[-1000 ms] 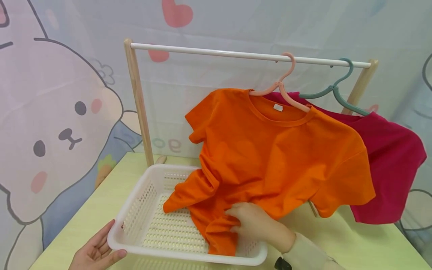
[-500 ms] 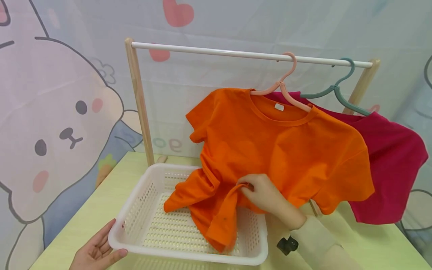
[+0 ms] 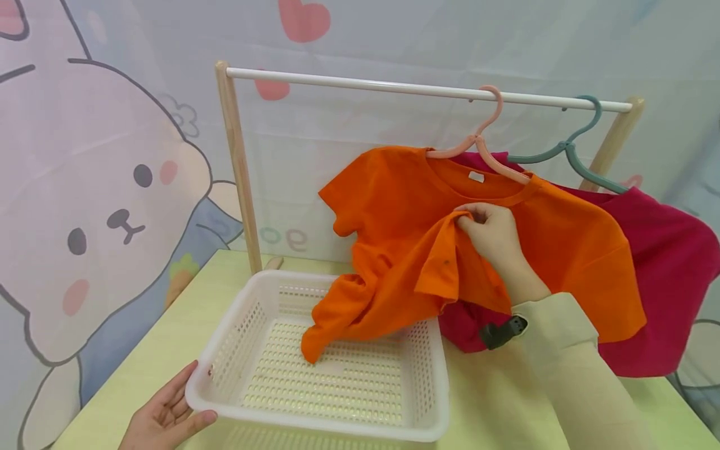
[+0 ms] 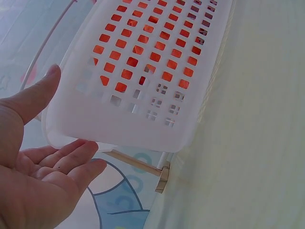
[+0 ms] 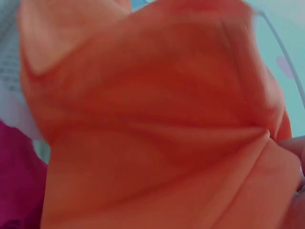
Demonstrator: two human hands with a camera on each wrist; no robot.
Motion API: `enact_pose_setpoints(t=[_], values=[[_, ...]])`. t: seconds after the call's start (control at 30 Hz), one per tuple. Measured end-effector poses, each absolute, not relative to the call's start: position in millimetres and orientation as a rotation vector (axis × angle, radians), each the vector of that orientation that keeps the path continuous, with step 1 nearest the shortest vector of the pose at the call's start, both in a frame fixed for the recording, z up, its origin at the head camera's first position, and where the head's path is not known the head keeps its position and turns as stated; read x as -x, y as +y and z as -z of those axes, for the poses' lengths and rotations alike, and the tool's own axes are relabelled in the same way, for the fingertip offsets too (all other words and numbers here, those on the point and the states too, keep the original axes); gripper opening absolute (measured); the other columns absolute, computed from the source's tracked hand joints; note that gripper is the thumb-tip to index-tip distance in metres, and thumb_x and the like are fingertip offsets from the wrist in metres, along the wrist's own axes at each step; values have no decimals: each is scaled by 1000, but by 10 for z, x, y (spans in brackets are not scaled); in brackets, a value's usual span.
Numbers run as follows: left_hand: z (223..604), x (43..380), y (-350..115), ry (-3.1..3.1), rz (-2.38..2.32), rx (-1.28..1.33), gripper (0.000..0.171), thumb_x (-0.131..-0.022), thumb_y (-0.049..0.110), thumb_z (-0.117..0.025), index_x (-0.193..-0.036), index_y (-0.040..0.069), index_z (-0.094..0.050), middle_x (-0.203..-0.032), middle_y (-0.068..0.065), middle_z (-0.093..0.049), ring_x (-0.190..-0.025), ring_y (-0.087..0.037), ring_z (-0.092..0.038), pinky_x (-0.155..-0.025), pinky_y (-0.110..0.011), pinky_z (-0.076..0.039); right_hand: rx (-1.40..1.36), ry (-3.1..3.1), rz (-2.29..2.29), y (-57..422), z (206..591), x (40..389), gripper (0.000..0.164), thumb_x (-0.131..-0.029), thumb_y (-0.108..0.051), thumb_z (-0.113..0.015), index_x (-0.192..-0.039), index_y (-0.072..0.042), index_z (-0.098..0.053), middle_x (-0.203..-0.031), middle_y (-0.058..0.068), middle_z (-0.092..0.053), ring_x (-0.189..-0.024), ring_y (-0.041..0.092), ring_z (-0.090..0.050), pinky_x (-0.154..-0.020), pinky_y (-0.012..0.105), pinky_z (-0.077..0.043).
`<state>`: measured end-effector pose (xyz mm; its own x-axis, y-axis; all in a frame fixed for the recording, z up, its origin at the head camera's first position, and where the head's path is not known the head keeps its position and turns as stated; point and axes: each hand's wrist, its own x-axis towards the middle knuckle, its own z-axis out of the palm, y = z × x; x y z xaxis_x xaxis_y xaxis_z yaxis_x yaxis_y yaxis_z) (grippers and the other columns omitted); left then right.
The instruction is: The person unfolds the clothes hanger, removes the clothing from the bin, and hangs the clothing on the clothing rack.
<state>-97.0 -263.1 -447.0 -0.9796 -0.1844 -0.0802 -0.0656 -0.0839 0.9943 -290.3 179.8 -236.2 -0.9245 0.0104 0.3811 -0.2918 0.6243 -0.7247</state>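
An orange T-shirt (image 3: 388, 206) hangs on a pink hanger (image 3: 488, 150). My right hand (image 3: 495, 234) pinches the shirt's lower edge and holds it up in front of the chest, just below the neckline. In the right wrist view the orange cloth (image 5: 157, 114) fills most of the picture, with fingertips at the right edge. A gathered part of the shirt droops into a white plastic basket (image 3: 315, 425). At the basket's near left corner my left hand (image 3: 165, 409) rests its extended fingers and thumb against the rim, also seen on the basket wall (image 4: 124, 129) in the left wrist view.
A crimson T-shirt (image 3: 669, 262) hangs behind on a green hanger (image 3: 568, 150). Both hangers hook over the white rail (image 3: 349, 82) of a wooden rack (image 3: 239, 162). The rack and basket stand on a pale yellow table (image 3: 185, 331), before a cartoon-printed backdrop (image 3: 101, 187).
My right hand has moved up and away from the basket, going from the cloth inside it to lifting the shirt's lower edge to chest height. My left hand stays at the basket corner.
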Motion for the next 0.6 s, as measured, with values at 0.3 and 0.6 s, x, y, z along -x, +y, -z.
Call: enact_pose_setpoints(t=[0.3, 0.6], values=[[4462, 980, -2628, -2075, 2200, -224, 90, -80, -2, -74, -151, -2, -19, -110, 31, -58, -100, 7, -60, -79, -21, -54, 78, -2299, -1404, 1927, 2096, 3161, 34, -97, -24, -56, -126, -6, -64, -107, 3, -59, -90, 12, -51, -89, 25, -49], [4480, 977, -2636, -2069, 2208, -226, 91, -80, -3, -74, -152, -1, -19, -110, 31, -58, -100, 7, -60, -80, -22, -54, 54, -2433, -1290, 2023, 2429, 3276, 34, -98, -21, -52, -124, -2, -63, -118, 15, -59, -101, 24, -50, -94, 35, -47]])
